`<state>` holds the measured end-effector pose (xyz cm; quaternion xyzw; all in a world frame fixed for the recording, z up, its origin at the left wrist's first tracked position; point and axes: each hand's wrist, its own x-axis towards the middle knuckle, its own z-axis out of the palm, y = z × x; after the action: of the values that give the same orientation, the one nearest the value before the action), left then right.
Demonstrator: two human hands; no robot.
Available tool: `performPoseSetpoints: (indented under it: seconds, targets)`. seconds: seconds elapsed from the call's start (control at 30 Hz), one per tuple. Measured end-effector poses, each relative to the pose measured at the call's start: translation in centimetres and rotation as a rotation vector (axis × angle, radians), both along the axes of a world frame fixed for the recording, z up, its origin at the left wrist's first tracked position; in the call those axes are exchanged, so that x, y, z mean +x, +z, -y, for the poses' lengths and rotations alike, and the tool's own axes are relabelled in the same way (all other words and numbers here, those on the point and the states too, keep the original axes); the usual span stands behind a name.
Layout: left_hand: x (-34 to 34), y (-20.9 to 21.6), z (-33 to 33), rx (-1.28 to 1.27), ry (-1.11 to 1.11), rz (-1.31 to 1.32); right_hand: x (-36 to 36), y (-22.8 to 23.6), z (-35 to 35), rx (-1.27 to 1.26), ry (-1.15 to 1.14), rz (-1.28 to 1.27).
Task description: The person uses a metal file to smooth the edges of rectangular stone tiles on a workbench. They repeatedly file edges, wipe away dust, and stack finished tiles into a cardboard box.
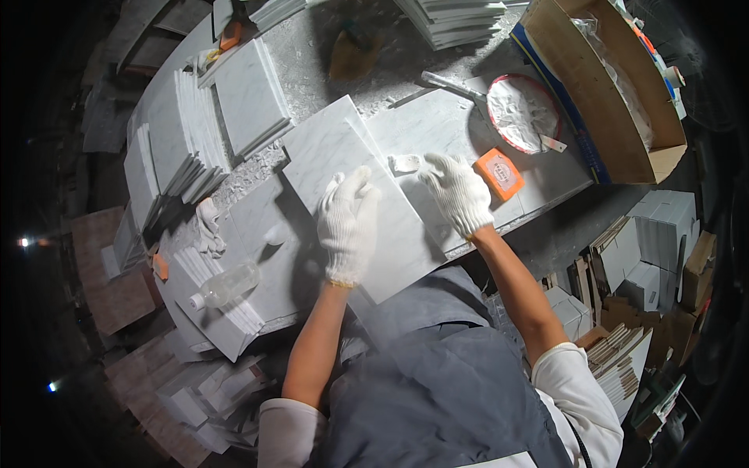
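Note:
A white knitted glove covers my left hand (349, 225), which lies with fingers stretched out on a grey-veined white marble tile (398, 249). This tile sits at a slant over another slab on the worktable. My right hand (456, 193), also gloved, hovers just right of the tile with fingers loosely bent and apart; I see nothing held in it. Close by its fingertips is a small whitish lump (403, 164). To its right lies an orange rectangular block (498, 174). Beyond stands a red-rimmed bowl (524, 114) of white paste or powder, with a scraper (452, 84) leaning at its edge.
Stacked tiles stand at the left (175, 148) and far side (460, 19). A clear bottle (226, 285) lies near the front left, by a crumpled glove (209, 228). An open cardboard box (577, 86) borders the right. White cartons (663, 226) stand below the table.

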<state>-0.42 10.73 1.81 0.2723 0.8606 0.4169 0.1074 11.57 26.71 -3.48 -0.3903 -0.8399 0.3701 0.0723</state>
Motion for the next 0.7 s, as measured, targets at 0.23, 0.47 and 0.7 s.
performPoseSetpoints:
  seconds: [0.23, 0.47, 0.7]
  targets:
    - [1.8, -1.2, 5.0, -0.074, -0.013, -0.279, -5.0, -1.0, 0.3, 0.189, 0.020, 0.282]
    - [0.3, -1.5, 6.6, 0.028, -0.431, -0.692, -1.5, -1.1, -0.6, 0.137, -0.221, -0.270]
    - [-1.3, -4.1, 4.9, -0.431, -0.588, -0.823, -0.5, 4.1, 2.5, -0.589, -0.165, -0.437]
